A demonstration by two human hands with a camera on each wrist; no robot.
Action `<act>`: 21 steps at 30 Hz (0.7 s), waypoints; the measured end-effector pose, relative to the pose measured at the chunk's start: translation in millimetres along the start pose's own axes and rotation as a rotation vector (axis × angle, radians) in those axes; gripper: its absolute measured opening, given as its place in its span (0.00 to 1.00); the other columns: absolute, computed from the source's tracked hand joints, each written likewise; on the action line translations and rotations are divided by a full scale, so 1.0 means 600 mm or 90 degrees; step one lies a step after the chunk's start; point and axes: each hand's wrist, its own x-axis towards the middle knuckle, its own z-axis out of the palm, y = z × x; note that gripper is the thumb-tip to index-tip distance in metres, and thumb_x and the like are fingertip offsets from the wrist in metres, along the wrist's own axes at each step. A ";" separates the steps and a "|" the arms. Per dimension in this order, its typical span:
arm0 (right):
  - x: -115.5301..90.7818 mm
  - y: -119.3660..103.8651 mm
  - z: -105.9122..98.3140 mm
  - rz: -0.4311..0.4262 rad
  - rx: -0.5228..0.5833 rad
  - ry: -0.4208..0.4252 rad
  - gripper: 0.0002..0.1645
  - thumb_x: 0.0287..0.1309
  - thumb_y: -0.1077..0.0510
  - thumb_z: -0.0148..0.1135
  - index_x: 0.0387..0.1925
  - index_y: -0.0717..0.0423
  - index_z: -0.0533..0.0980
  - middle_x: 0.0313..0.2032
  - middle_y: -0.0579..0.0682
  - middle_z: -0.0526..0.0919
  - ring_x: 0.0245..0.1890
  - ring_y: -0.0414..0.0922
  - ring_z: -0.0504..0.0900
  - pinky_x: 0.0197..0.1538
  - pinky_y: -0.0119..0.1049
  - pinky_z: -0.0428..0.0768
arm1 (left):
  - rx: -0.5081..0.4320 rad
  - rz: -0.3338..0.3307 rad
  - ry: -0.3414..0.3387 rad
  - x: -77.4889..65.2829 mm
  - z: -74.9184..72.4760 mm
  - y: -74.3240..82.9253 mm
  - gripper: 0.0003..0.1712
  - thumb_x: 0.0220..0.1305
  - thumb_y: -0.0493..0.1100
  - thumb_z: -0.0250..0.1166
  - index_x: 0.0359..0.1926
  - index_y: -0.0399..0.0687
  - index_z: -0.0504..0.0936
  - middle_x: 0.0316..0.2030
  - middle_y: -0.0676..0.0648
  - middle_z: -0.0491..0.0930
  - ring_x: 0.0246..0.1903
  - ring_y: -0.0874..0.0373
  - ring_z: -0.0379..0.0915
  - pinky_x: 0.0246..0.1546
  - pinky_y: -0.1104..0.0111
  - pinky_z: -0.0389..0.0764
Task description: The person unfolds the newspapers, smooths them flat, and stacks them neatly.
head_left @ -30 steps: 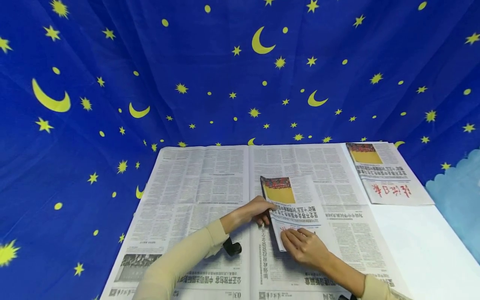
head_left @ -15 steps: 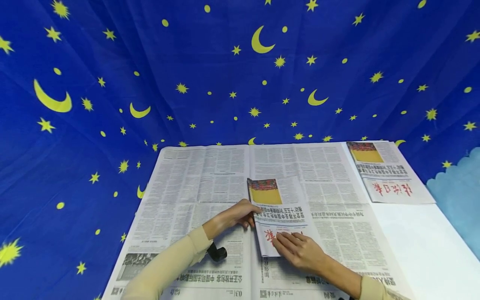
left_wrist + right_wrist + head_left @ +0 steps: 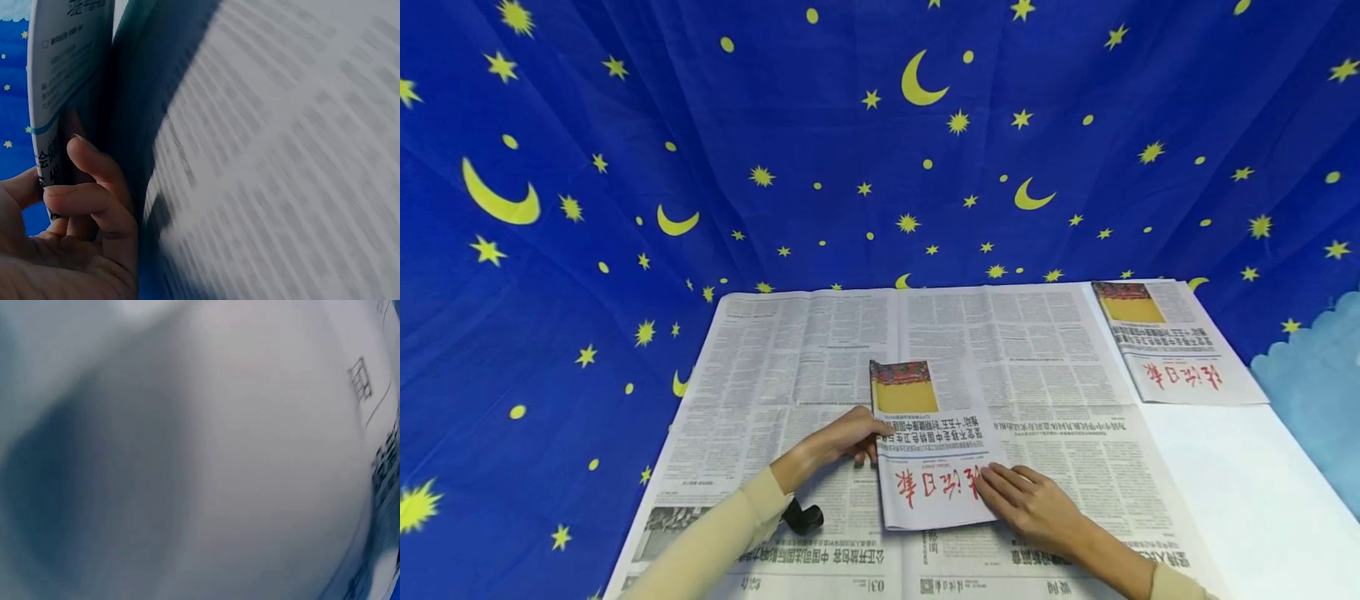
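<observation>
A folded newspaper (image 3: 936, 450) with red title characters and a yellow-and-red picture lies tilted over the middle of a spread newspaper. My left hand (image 3: 844, 437) pinches its left edge, thumb on top and fingers beneath. In the left wrist view, the curled fingers of the left hand (image 3: 87, 219) show close by that edge, with the printed spread behind. My right hand (image 3: 1037, 508) rests its fairly straight fingers on the folded newspaper's lower right edge. The right wrist view holds mostly blurred pale paper (image 3: 269, 450), with the hand out of sight.
The spread newspaper (image 3: 820, 358) covers most of the white table (image 3: 1210, 467). A second folded newspaper (image 3: 1180, 350) with the same front page lies at the back right. A blue curtain (image 3: 820, 125) with yellow moons and stars stands behind and on both sides.
The folded newspaper has moved left with my left hand, uncovering its red title. My right hand has shifted slightly right, from over the title to the paper's right edge.
</observation>
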 end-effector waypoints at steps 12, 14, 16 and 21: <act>-0.019 0.013 0.015 0.154 0.074 -0.005 0.32 0.77 0.51 0.32 0.43 0.60 0.83 0.42 0.56 0.87 0.41 0.50 0.87 0.39 0.41 0.82 | 0.107 0.051 0.007 -0.023 -0.016 -0.018 0.25 0.69 0.43 0.60 0.13 0.41 0.75 0.07 0.48 0.73 0.05 0.64 0.62 0.09 0.74 0.62; -0.018 0.013 0.018 0.154 0.080 0.009 0.31 0.76 0.52 0.33 0.42 0.61 0.84 0.41 0.56 0.88 0.40 0.50 0.87 0.38 0.42 0.81 | 0.163 0.084 0.024 -0.027 -0.015 -0.018 0.26 0.69 0.44 0.60 0.13 0.40 0.75 0.07 0.46 0.73 0.05 0.63 0.63 0.10 0.73 0.63; -0.017 0.014 0.021 0.151 0.084 0.023 0.31 0.76 0.52 0.34 0.40 0.60 0.85 0.40 0.57 0.88 0.38 0.50 0.87 0.37 0.41 0.81 | 0.225 0.113 0.043 -0.031 -0.015 -0.018 0.27 0.69 0.46 0.61 0.13 0.38 0.76 0.09 0.42 0.75 0.06 0.61 0.63 0.11 0.72 0.64; -0.014 0.015 0.025 0.146 0.103 0.033 0.31 0.77 0.52 0.35 0.38 0.60 0.85 0.39 0.56 0.88 0.38 0.50 0.87 0.38 0.41 0.80 | 0.334 0.125 0.089 -0.039 -0.016 -0.016 0.28 0.68 0.51 0.62 0.16 0.37 0.82 0.14 0.40 0.80 0.07 0.60 0.61 0.12 0.71 0.62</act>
